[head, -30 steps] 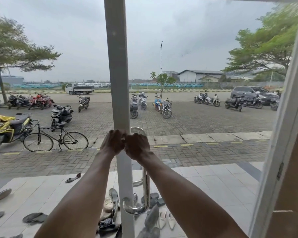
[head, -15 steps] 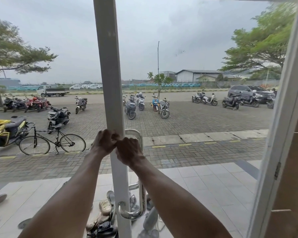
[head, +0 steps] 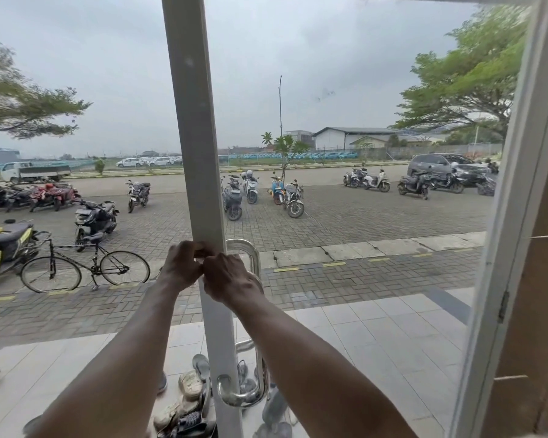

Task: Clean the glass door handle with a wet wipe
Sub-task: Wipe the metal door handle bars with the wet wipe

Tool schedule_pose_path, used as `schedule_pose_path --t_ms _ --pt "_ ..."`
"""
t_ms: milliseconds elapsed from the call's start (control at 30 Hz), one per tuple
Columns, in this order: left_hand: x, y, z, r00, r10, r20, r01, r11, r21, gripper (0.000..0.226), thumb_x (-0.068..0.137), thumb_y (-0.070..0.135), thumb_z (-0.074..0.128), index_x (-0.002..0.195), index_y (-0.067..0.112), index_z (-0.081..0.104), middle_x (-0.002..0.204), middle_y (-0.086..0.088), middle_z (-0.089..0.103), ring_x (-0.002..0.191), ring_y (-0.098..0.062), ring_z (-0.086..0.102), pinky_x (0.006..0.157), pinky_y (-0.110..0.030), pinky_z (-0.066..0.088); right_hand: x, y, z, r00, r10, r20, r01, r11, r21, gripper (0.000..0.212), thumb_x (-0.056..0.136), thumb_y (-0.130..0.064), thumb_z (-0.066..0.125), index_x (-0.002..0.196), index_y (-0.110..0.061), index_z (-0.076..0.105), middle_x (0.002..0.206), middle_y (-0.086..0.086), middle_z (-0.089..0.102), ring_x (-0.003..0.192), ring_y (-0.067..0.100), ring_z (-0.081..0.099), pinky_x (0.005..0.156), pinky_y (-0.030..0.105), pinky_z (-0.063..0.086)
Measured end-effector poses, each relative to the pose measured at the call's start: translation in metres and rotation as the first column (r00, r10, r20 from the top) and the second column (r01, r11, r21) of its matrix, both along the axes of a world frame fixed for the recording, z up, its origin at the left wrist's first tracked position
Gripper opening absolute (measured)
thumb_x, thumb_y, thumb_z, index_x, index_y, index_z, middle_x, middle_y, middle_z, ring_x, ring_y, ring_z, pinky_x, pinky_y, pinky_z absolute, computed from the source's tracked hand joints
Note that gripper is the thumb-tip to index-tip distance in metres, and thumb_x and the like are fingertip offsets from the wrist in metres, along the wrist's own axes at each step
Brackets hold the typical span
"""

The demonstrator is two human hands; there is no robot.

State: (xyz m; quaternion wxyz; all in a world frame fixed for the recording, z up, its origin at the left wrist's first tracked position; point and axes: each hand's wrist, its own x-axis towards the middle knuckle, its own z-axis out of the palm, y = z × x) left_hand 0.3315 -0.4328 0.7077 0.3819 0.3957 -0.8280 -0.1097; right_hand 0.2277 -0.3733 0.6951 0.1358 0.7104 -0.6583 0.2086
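A chrome D-shaped door handle [head: 256,368] is fixed to the white stile [head: 200,153] of the glass door; its top bend is at mid-height and its lower bend near the bottom. My left hand [head: 182,268] and my right hand [head: 230,278] meet in front of the stile, level with the handle's top. Their fingertips pinch together, knuckles toward me. My right hand covers part of the handle's upper bar. No wet wipe shows; whatever is between the fingers is hidden.
A second white frame [head: 516,216] with a hinge stands at the right, beside a brown wall [head: 544,311]. Through the glass lie several sandals [head: 190,384] on the tiled porch, a bicycle [head: 83,267] and parked motorbikes on the paving.
My view has shifted, so the stile and both hands sit further left in the picture. The hands stay pinched together at the handle's top. A truck outside has driven left.
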Motion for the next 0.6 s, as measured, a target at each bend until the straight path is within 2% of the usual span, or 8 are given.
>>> schedule_pose_path --t_ms 100,200,367,467,533,600 --pt "-0.003 0.002 0.001 0.997 0.038 0.072 -0.038 0.999 0.008 0.020 0.076 0.005 0.068 0.090 0.014 0.080 0.086 -0.007 0.078 0.085 -0.015 0.070 0.075 -0.022 0.049 -0.011 0.008 -0.007 0.999 0.038 0.008 -0.038 0.999 -0.008 0.023 0.095 -0.011 0.059 0.115 -0.008 0.069 0.105 0.018 0.073 0.098 0.036 0.070 0.087 0.041 0.052" --pt "-0.011 0.010 0.003 0.986 0.074 0.148 -0.077 0.997 0.018 0.013 0.076 0.009 0.070 0.086 0.012 0.079 0.081 -0.010 0.075 0.081 -0.023 0.068 0.067 -0.022 0.043 -0.025 0.014 -0.013 0.998 0.056 -0.012 -0.056 0.998 -0.022 0.020 0.097 -0.018 0.056 0.107 -0.009 0.070 0.097 0.017 0.074 0.094 0.035 0.071 0.085 0.044 0.052" --pt "-0.012 0.020 0.005 0.979 0.088 0.185 -0.102 0.993 0.066 0.010 0.078 0.009 0.068 0.081 0.012 0.077 0.072 -0.005 0.069 0.077 -0.021 0.066 0.064 -0.025 0.044 -0.030 0.014 -0.007 1.000 0.029 -0.012 -0.029 1.000 0.000 0.027 0.094 -0.029 0.059 0.105 -0.008 0.071 0.099 0.023 0.072 0.096 0.038 0.069 0.082 0.043 0.053" --pt "-0.009 0.024 0.005 0.981 0.087 0.176 -0.105 0.990 0.092 0.017 0.079 0.007 0.064 0.085 0.011 0.079 0.080 -0.011 0.075 0.079 -0.021 0.066 0.066 -0.024 0.045 -0.026 0.003 0.003 1.000 -0.002 0.016 0.001 0.998 0.066 0.029 0.091 -0.031 0.058 0.106 -0.008 0.070 0.102 0.022 0.072 0.097 0.038 0.069 0.078 0.039 0.054" --pt "-0.011 0.025 0.005 0.980 0.114 0.166 -0.136 0.983 0.126 0.016 0.079 0.005 0.068 0.088 0.011 0.079 0.084 -0.013 0.075 0.080 -0.021 0.066 0.066 -0.023 0.043 -0.023 -0.002 0.006 1.000 -0.015 -0.003 0.015 0.993 0.114 0.028 0.093 -0.031 0.055 0.104 -0.009 0.069 0.104 0.018 0.072 0.099 0.035 0.068 0.072 0.034 0.048" --pt "-0.014 0.027 0.005 0.976 0.152 0.154 -0.177 0.971 0.159 0.016 0.077 0.003 0.071 0.089 0.011 0.078 0.086 -0.015 0.074 0.080 -0.021 0.066 0.067 -0.022 0.044 -0.021 -0.003 0.003 1.000 0.000 -0.029 0.004 0.992 0.130 0.023 0.095 -0.025 0.053 0.109 -0.012 0.066 0.106 0.017 0.072 0.099 0.035 0.068 0.070 0.034 0.042"
